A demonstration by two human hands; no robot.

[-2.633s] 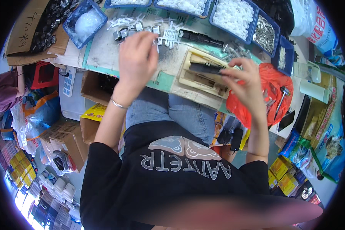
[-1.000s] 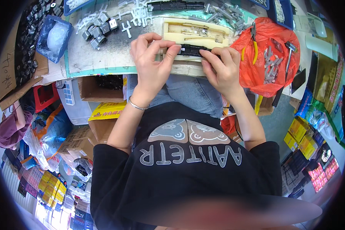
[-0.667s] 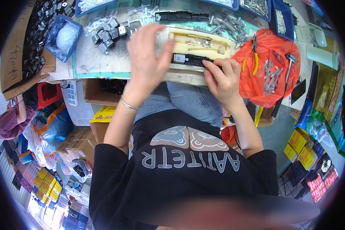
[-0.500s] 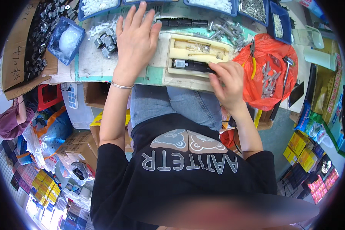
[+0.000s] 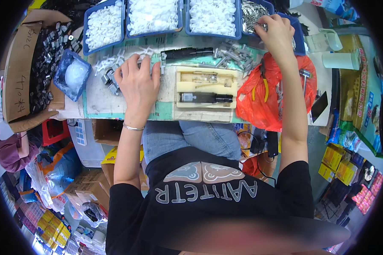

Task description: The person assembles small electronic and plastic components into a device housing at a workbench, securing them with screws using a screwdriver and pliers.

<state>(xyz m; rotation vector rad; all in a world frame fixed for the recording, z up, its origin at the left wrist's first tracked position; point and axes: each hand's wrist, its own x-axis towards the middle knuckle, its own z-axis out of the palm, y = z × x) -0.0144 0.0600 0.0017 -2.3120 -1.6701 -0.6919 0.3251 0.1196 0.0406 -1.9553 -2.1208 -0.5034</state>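
Resting black part (image 5: 202, 98), seemingly steadied, in holder (image 5: 206, 86); poising narrowed right hand (image 5: 276, 33) at bin (image 5: 249, 35) beyond; half-curling left hand (image 5: 139, 85) left of holder, grips unclear.

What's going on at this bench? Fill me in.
A person's right hand is at a blue tray of thin metal pieces. The left hand is over white branched pieces, with silvery blocks beside it; whether either hand grips anything is unclear. A black part lies in the cream fixture, with neither hand on it.
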